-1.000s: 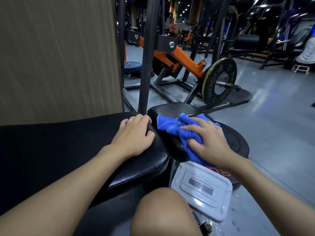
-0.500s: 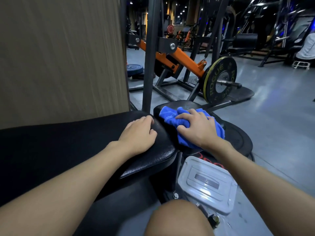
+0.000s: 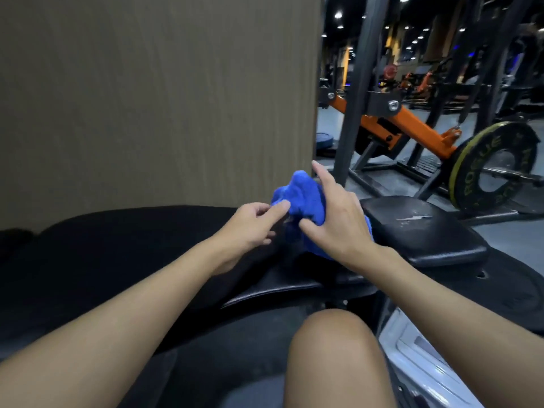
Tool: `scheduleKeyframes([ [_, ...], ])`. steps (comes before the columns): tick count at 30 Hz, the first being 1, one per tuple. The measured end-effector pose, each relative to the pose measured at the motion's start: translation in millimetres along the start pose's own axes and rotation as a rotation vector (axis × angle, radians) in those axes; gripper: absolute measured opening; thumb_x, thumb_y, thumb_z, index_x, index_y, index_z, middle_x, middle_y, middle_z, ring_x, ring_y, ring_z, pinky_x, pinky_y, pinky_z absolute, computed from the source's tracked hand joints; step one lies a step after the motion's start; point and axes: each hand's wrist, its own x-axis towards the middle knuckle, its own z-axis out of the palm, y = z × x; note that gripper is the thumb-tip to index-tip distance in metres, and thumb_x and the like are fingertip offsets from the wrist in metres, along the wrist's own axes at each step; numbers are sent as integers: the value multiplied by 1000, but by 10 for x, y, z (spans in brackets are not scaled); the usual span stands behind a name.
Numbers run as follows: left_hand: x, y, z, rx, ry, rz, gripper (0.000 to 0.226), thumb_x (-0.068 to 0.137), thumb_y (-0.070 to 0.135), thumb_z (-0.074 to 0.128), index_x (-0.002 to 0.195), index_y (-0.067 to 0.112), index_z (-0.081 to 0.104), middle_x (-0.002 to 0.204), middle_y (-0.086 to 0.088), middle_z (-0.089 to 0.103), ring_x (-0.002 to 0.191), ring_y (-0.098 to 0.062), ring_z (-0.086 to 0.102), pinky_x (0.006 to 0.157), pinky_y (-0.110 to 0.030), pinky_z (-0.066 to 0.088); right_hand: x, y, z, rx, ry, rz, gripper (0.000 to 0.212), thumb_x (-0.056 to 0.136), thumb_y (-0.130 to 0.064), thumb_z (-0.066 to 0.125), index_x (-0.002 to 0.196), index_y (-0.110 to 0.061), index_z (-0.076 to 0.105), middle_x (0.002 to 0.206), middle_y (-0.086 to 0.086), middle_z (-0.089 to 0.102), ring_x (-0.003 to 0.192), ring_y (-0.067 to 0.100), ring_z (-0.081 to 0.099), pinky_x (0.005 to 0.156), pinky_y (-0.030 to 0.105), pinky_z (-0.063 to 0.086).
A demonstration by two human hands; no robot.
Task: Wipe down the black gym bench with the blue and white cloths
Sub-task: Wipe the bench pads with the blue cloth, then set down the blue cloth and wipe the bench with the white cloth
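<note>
Head view: one blue cloth (image 3: pixel 303 195), bunched, raised just above black bench (image 3: pixel 117 260) between two hands. Right hand (image 3: pixel 338 219) grips it; left hand (image 3: pixel 250 228) pinches its edge. One weight plate (image 3: pixel 468 178) behind.

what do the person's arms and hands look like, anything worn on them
The left arm and right arm are bare as far as the frame shows, with no sleeves. The left hand and right hand wear no gloves. No watch, wristband or ring is visible.
</note>
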Motion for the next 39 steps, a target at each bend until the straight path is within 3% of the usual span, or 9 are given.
scheduleKeyframes([
  [4, -266, 48, -501, -290, 69, 17, 36, 90, 39, 65, 113, 12, 61, 96, -2, 73, 82, -19, 70, 69, -33, 57, 274, -554, 446, 136, -83, -114, 98, 70, -29, 61, 154, -7, 17, 136, 0, 52, 117, 14, 48, 101, 39, 36],
  [8, -449, -73, -1105, -530, 315, 89, 46, 85, 11, 73, 124, 16, 50, 114, -8, 70, 94, -27, 71, 72, -48, 58, 485, -1136, 1012, 262, -199, -190, 106, 76, -31, 73, 155, -5, 7, 144, 3, 38, 133, 12, 38, 106, 49, 37],
  [12, -656, -194, -1831, -525, 546, 167, 48, 82, -8, 65, 122, 16, 52, 109, -12, 71, 94, -29, 72, 74, -44, 58, 675, -1740, 1488, 370, -383, -192, 130, 68, -51, 83, 156, -18, -8, 151, -1, 21, 139, 7, 25, 114, 47, 31],
  [17, -1071, -339, -2872, -287, 592, 215, 50, 80, -12, 60, 120, 17, 55, 101, -16, 73, 94, -32, 71, 78, -41, 57, 885, -2363, 2054, 672, -570, 67, 122, 60, -73, 74, 156, -33, 9, 158, -1, 28, 142, 12, 33, 114, 39, 35],
  [20, -1338, -429, -3441, -259, 568, 222, 50, 77, -10, 63, 119, 17, 56, 105, -13, 73, 98, -29, 70, 80, -39, 56, 923, -2717, 2393, 1071, -815, 388, 118, 61, -55, 84, 153, -44, 11, 149, 3, 45, 121, 20, 61, 91, 49, 54],
  [23, -1561, -532, -3942, -258, 581, 204, 49, 82, -8, 63, 124, 15, 55, 116, -13, 69, 106, -28, 67, 89, -41, 54, 898, -3179, 2720, 1314, -942, 476, 83, 78, -33, 78, 147, -33, 34, 132, 2, 62, 109, 23, 69, 83, 50, 57],
  [28, -1922, -802, -4633, 46, 772, 58, 61, 72, 29, 73, 129, 19, 53, 121, -6, 63, 108, -20, 64, 97, -39, 52, 841, -4016, 3233, 1279, -789, 394, 22, 90, -6, 67, 112, -1, 68, 103, 16, 74, 94, 27, 71, 81, 37, 58],
  [31, -2165, -1026, -4944, -1, 720, 41, 30, 85, 26, 70, 113, 17, 67, 107, -5, 72, 103, -21, 68, 92, -38, 54, 773, -4444, 3529, 1285, -721, 412, 22, 88, -4, 68, 110, -2, 69, 105, 20, 73, 97, 33, 70, 87, 43, 56],
  [39, -2627, -1385, -5666, -114, 944, -24, 22, 79, 11, 77, 99, 20, 72, 100, -6, 73, 91, -23, 71, 80, -40, 59, 686, -5206, 4299, 1069, -873, 232, 46, 86, -24, 76, 125, -17, 53, 114, 10, 68, 103, 24, 69, 91, 41, 56],
])
